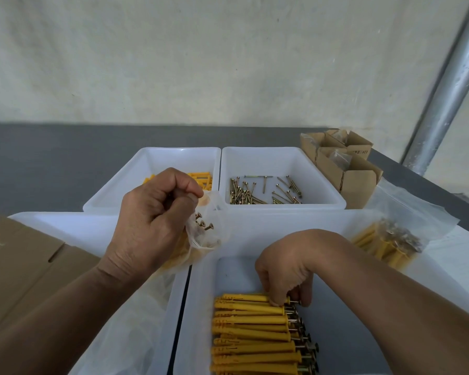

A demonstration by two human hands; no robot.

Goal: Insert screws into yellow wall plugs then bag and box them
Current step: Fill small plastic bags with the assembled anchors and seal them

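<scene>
Left hand raised over centre, fingers curled tight round neck of clear bag; screw heads show through film, contents seemingly plugs with screws. Right hand low in near tray, fingertips pinching topmost of assembled plugs, which lie side by side, screw heads to right. Far left bin holds bare yellow plugs; far right bin holds loose screws. Filled bag lies at right; cardboard boxes beyond it

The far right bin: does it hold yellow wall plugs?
No, the far right bin holds only loose brass-coloured screws; the yellow plugs lie in the bin to its left.
</scene>
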